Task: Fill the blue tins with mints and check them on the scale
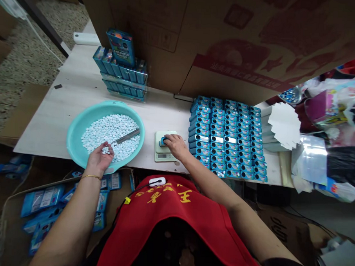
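Observation:
Palm up over the near rim of a turquoise basin (74,144), my left hand (99,161) has its fingers curled round a few white candies (106,149). Many more small white candies (107,126) fill the basin, and a metal strip-like tool (127,136) lies on them. My right hand (176,146) grips a small blue box (162,141) that stands on a pale green kitchen scale (164,157). My fingers partly cover the box. The scale's display is too small to read.
Rows of blue boxes with dark openings (224,139) stand to the right. Packed blue boxes (124,74) sit at the back left, beside a large carton (158,42). White card pieces (283,125) lie far right. Below the table, a carton (7,219) holds blue packs.

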### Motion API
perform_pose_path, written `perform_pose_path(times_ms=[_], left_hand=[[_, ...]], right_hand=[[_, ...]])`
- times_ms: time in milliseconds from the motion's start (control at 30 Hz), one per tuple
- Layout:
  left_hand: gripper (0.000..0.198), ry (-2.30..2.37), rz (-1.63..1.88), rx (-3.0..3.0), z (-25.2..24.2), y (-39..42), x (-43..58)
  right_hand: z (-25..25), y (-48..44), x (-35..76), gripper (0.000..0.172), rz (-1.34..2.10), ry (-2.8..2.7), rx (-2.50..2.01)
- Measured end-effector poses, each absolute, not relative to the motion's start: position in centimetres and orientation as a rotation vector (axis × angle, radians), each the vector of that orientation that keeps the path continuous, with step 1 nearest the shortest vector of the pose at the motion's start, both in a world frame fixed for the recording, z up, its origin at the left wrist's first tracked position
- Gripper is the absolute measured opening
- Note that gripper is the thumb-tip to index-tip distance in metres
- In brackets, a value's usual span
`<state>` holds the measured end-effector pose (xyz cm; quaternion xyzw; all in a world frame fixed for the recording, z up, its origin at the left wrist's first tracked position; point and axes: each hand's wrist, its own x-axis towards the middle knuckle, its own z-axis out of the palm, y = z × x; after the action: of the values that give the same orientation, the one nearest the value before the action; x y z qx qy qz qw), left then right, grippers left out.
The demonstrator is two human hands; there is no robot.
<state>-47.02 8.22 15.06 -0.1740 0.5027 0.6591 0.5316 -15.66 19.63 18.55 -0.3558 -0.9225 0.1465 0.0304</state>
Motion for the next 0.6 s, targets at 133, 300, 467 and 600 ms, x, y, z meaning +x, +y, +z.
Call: perform_pose_path(times_ms=[133, 300, 467, 600], left_hand=[[0.011, 1.191, 1.579, -0.427, 14.7, 8.3, -47.3], [0.014, 1.152, 1.533, -0.426, 14.1, 8.4, -47.6], [0.012, 1.151, 1.506, -0.409, 14.1, 8.4, -47.6], [0.014, 1.195, 1.505, -0.420, 14.1, 8.5, -47.6]], right_hand=[[18.4, 19.4, -12.7, 0.030, 0.629, -2.335, -1.221], [18.0, 17.8, -7.2, 0.029, 0.708, -1.610, -1.523], [17.5, 15.7, -4.5, 0.032, 0.924, -1.192, -1.631], [17.5, 15.4, -4.8, 0.031, 0.976, -1.069, -1.626]])
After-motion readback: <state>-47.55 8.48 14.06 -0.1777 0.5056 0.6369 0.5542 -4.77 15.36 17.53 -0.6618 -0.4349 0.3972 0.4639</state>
